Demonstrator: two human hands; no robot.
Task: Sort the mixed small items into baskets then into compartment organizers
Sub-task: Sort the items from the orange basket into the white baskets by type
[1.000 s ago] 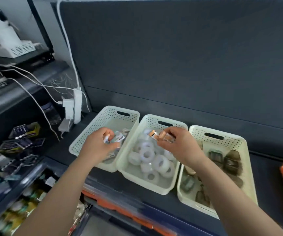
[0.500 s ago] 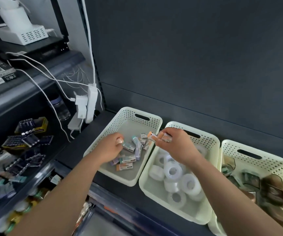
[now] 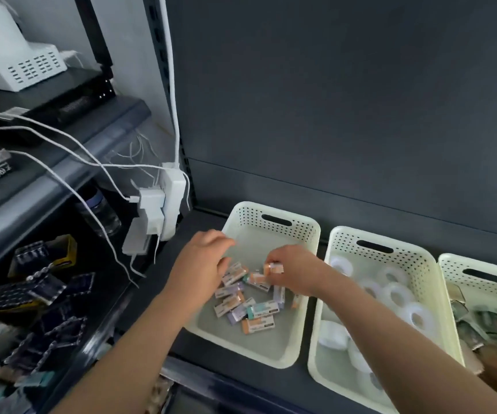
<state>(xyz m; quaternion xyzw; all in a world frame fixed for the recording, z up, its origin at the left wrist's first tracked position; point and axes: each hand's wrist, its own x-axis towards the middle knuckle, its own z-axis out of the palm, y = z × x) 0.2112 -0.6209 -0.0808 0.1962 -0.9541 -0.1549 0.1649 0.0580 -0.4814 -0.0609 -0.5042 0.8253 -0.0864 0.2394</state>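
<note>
Right hand (image 3: 296, 271) has carried its pinched small orange box (image 3: 274, 268) over the cream perforated plastic basket (image 3: 274, 216), ready to drop; left hand (image 3: 202, 264) grip unclear.

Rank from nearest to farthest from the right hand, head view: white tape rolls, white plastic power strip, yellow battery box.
1. White tape rolls, in the middle cream basket just right of the right hand.
2. White plastic power strip, back left.
3. Yellow battery box, far left on the shelf.
</note>
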